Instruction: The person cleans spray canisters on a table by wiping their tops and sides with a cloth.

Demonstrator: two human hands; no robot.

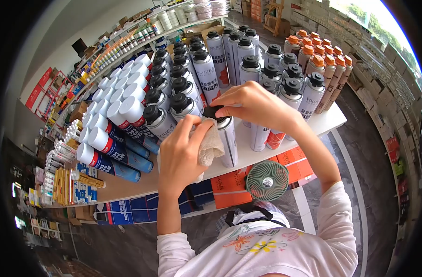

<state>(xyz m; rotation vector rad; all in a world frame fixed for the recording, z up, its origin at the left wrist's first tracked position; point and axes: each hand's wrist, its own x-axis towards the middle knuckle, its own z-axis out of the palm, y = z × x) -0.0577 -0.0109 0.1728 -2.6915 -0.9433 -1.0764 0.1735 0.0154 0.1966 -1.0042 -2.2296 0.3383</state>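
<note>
A white spray can (228, 144) with a black top stands upright at the table's front edge, between my hands. My right hand (255, 104) reaches over from the right, its thumb and fingers closed on the can's black cap (212, 111). In my left hand (182, 150) a beige cloth (210, 144) is bunched and pressed against the can's upper left side. Several matching cans with black caps, such as this one (161, 122), stand close behind and on both sides.
White-capped blue cans (110, 154) fill the table's left side, and orange-capped cans (318, 62) stand at the back right. A green fan (267, 180) is at the front edge, near orange boxes (230, 190) below the white tabletop (328, 121). Stocked shelves line the walls.
</note>
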